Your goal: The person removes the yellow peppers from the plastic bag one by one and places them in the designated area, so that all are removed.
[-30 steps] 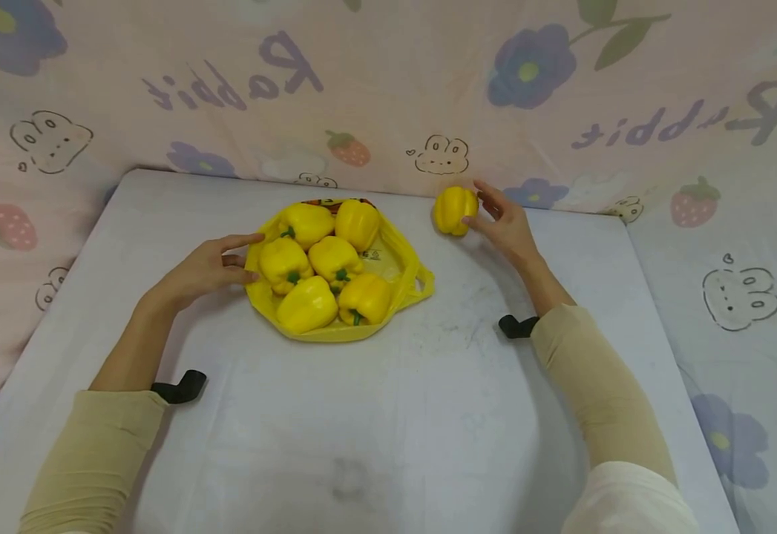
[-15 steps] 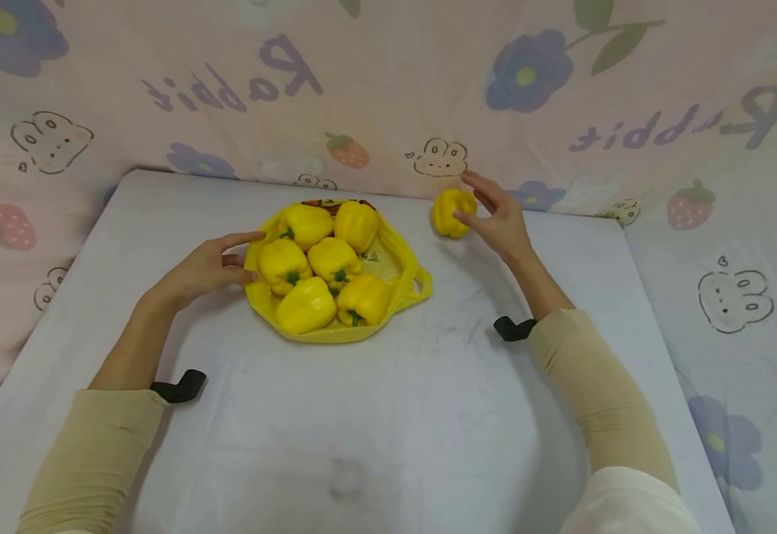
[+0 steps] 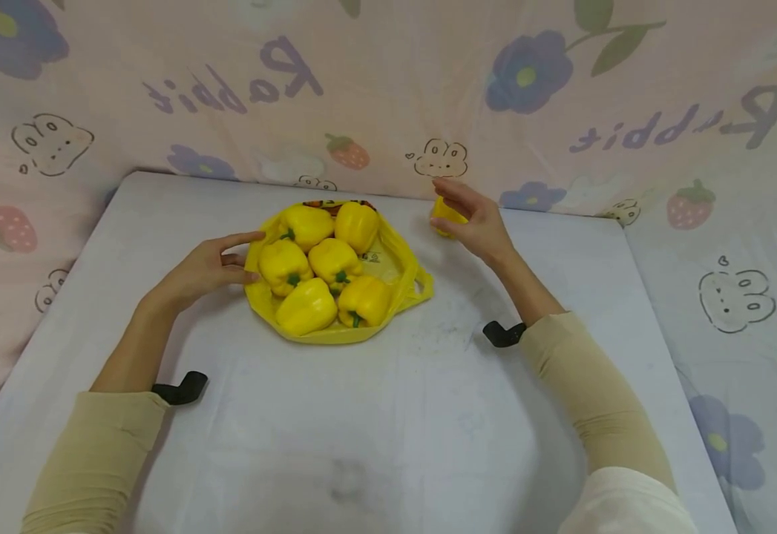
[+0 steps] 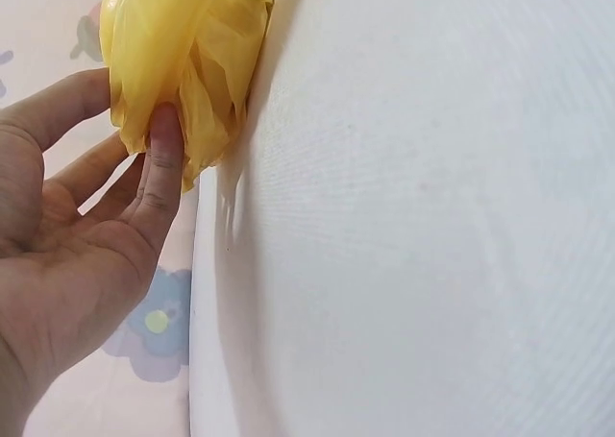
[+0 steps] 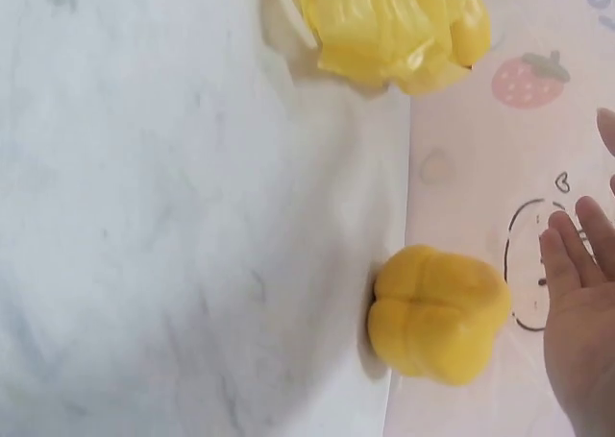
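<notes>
A yellow plastic bag lies spread open on the table, its rim rolled down around several yellow bell peppers with green stems. My left hand holds the left side of this bag; in the left wrist view the thumb lies on the near side of the plastic and the other fingers reach behind it. Right of the bag, one more bell pepper sits by the table's back edge. Above it my right hand hovers with relaxed fingers, apart from the pepper in the right wrist view, holding nothing.
A white-covered table carries everything. Behind it hangs a pink cloth printed with rabbits, flowers and strawberries. The bag's handle loop sticks out to the right. Black wrist mounts jut from both forearms.
My right hand has come off the lone pepper's right side and moved left over it, hiding most of it in the head view. The left hand and the bag have stayed put.
</notes>
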`<state>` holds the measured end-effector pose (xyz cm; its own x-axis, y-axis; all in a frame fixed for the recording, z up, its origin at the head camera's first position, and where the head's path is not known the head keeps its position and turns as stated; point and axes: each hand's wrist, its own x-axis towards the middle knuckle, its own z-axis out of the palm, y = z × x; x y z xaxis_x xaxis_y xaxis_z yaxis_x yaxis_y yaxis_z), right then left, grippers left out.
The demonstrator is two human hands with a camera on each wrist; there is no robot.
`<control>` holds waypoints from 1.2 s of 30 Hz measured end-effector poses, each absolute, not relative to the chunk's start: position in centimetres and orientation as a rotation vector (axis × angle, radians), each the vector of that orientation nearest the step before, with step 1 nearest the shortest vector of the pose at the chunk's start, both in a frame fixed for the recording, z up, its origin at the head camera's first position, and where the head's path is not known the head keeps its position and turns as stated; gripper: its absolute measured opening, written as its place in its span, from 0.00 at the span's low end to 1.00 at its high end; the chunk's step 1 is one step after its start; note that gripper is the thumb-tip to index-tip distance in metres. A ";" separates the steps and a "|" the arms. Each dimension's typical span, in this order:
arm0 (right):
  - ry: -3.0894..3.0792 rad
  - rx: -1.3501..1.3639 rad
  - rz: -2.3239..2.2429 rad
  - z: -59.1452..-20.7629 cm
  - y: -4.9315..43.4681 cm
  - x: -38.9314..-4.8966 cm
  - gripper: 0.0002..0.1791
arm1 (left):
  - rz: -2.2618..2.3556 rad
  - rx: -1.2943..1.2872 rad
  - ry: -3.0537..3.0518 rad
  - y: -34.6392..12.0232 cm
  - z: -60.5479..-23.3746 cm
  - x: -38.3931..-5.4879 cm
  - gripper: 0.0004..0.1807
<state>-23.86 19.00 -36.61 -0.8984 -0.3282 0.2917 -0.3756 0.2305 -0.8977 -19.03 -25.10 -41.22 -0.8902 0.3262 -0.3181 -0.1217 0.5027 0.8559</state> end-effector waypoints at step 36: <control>-2.586 0.879 1.836 -38.1 12.2 -24.1 0.32 | 1.366 0.137 2.290 -25.1 -40.9 -19.0 0.43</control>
